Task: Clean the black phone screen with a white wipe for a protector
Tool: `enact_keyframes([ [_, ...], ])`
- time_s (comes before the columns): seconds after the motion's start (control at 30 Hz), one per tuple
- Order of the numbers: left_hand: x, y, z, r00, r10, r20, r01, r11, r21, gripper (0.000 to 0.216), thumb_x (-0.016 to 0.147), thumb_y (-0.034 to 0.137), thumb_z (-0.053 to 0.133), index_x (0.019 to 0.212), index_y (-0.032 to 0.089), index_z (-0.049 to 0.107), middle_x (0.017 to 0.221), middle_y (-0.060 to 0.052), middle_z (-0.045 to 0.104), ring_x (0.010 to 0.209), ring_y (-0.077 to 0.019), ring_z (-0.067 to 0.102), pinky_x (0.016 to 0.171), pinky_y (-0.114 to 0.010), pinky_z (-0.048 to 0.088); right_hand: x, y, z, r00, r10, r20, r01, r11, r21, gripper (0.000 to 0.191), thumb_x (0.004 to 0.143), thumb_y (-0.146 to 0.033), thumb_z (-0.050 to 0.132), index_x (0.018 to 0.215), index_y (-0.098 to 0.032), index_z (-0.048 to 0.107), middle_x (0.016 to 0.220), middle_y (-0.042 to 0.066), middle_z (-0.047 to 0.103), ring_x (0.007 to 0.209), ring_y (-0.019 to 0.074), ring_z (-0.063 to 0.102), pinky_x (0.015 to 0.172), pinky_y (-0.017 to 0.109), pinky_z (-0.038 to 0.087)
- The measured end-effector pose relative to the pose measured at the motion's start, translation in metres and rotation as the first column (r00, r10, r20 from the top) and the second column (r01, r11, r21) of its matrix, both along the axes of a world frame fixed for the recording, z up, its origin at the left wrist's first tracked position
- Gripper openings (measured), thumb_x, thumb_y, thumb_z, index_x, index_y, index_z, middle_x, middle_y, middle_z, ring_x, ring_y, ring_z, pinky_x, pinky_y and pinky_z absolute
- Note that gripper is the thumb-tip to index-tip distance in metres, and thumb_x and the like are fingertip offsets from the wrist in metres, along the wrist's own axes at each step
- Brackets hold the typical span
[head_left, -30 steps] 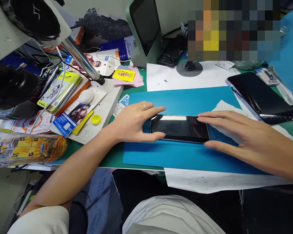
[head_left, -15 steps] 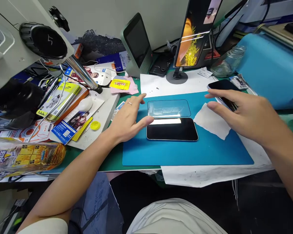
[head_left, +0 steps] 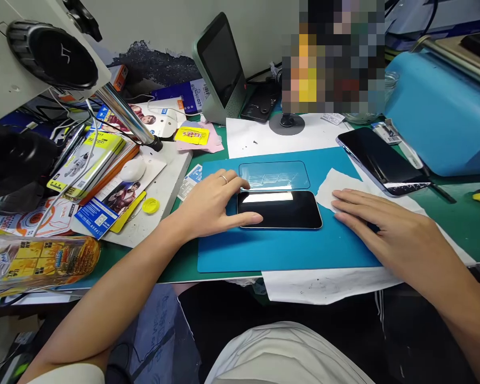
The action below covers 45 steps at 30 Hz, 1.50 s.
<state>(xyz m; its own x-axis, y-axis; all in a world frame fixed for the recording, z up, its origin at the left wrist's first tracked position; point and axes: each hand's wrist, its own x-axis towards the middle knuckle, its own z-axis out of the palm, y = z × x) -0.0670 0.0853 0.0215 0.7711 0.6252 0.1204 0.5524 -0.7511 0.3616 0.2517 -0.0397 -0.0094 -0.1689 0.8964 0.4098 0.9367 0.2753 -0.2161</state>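
Note:
A black-screened smartphone [head_left: 286,210] lies flat on a blue work mat [head_left: 280,250]. Just beyond it is a clear screen protector [head_left: 276,175] with a dark outline. My left hand [head_left: 210,205], a ring on one finger, is at the phone's left end. Its thumb reaches over the screen and its fingers bend near the far left corner, thumb and fingers apart; whether they touch the phone I cannot tell. My right hand [head_left: 392,229] rests its outstretched fingers on a white wipe [head_left: 330,184] to the right of the phone.
Another phone [head_left: 380,157] lies at the right, near a blue machine [head_left: 444,112]. White paper [head_left: 252,133] sits under the mat. At the left are boxes [head_left: 92,165], a microscope-like stand [head_left: 128,117] and a plastic-wrapped package [head_left: 44,256]. A tablet-like display [head_left: 220,64] stands behind.
My right hand has come down and left onto the wipe, uncovering the other phone. My left hand has moved slightly down and right, its thumb now farther over the phone.

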Motion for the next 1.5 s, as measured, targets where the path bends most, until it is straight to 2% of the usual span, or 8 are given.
enact_keyframes([
  [0.13, -0.001, 0.0, 0.0, 0.999, 0.01, 0.032, -0.01, 1.0, -0.008, 0.057, 0.093, 0.071, 0.052, 0.113, 0.019, 0.064, 0.103, -0.007, 0.066, 0.095, -0.0258, 0.059, 0.081, -0.036, 0.045, 0.013, 0.005, 0.006, 0.996, -0.066, 0.059, 0.067, 0.998, -0.011, 0.033, 0.101, -0.043, 0.047, 0.104, -0.024, 0.075, 0.113, 0.007, 0.076, 0.106, 0.0281, 0.07, 0.092, 0.047, 0.057],
  [0.5, -0.001, 0.001, -0.002, 0.998, 0.038, 0.055, -0.036, 0.999, -0.03, 0.049, 0.097, 0.065, 0.05, 0.113, 0.02, 0.064, 0.099, -0.007, 0.067, 0.095, -0.0251, 0.06, 0.082, -0.036, 0.045, 0.011, 0.018, 0.015, 0.996, -0.026, -0.08, 0.005, 0.965, -0.263, 0.026, 0.098, -0.042, 0.051, 0.094, -0.024, 0.068, 0.104, 0.01, 0.068, 0.1, 0.0272, 0.061, 0.089, 0.043, 0.048],
  [0.7, -0.003, 0.0, 0.002, 0.999, 0.027, 0.021, -0.026, 0.997, -0.068, 0.08, 0.075, 0.083, 0.064, 0.124, 0.019, 0.058, 0.108, -0.009, 0.065, 0.096, -0.0289, 0.062, 0.083, -0.039, 0.047, 0.005, 0.021, 0.023, 0.984, -0.112, -0.141, 0.068, 0.956, -0.285, 0.023, 0.099, -0.04, 0.049, 0.089, -0.024, 0.062, 0.099, 0.009, 0.067, 0.092, 0.0253, 0.063, 0.083, 0.04, 0.049],
  [0.8, -0.003, 0.0, 0.004, 1.0, -0.008, -0.016, 0.007, 0.999, -0.04, 0.087, 0.068, 0.087, 0.066, 0.122, 0.019, 0.058, 0.112, -0.011, 0.063, 0.099, -0.0316, 0.062, 0.087, -0.042, 0.048, -0.013, 0.012, 0.027, 0.972, -0.119, -0.201, 0.1, 0.99, -0.104, 0.016, 0.1, -0.035, 0.052, 0.094, -0.024, 0.061, 0.103, 0.007, 0.07, 0.094, 0.0232, 0.067, 0.085, 0.037, 0.052],
  [0.97, -0.003, 0.0, 0.002, 0.997, -0.039, -0.059, 0.039, 0.999, -0.011, 0.081, 0.073, 0.085, 0.064, 0.12, 0.019, 0.058, 0.112, -0.012, 0.062, 0.1, -0.0322, 0.061, 0.086, -0.042, 0.048, -0.044, -0.009, 0.019, 0.952, 0.272, -0.143, -0.29, 0.949, -0.126, 0.025, 0.101, -0.028, 0.052, 0.12, -0.023, 0.067, 0.126, 0.009, 0.071, 0.122, 0.0258, 0.065, 0.104, 0.043, 0.053],
  [1.13, -0.003, 0.001, 0.0, 0.996, -0.057, -0.062, 0.058, 0.998, 0.01, 0.08, 0.073, 0.085, 0.063, 0.118, 0.019, 0.06, 0.11, -0.012, 0.063, 0.097, -0.0317, 0.061, 0.083, -0.042, 0.048, -0.053, -0.013, 0.008, 0.966, 0.257, -0.016, -0.256, 0.956, -0.146, 0.055, 0.102, -0.038, 0.049, 0.154, -0.018, 0.045, 0.153, 0.014, 0.054, 0.143, 0.0321, 0.048, 0.115, 0.054, 0.045],
  [1.3, -0.003, 0.002, -0.002, 0.997, -0.05, -0.055, 0.051, 0.999, 0.013, 0.077, 0.076, 0.084, 0.061, 0.116, 0.019, 0.062, 0.11, -0.012, 0.064, 0.098, -0.032, 0.061, 0.085, -0.042, 0.048, -0.062, 0.001, 0.003, 0.955, 0.268, 0.127, -0.225, 0.935, -0.276, 0.081, 0.101, -0.058, 0.04, 0.162, -0.009, 0.021, 0.165, 0.02, 0.031, 0.151, 0.0363, 0.031, 0.116, 0.057, 0.042],
  [1.5, -0.003, 0.003, -0.003, 0.997, -0.052, -0.05, 0.053, 0.998, 0.037, 0.079, 0.077, 0.086, 0.057, 0.115, 0.017, 0.063, 0.111, -0.013, 0.064, 0.101, -0.0317, 0.062, 0.087, -0.042, 0.048, -0.064, -0.021, 0.007, 0.952, 0.235, 0.197, -0.194, 0.959, -0.207, 0.083, 0.1, -0.061, 0.041, 0.163, -0.011, 0.019, 0.16, 0.022, 0.04, 0.146, 0.0367, 0.043, 0.111, 0.055, 0.047],
])
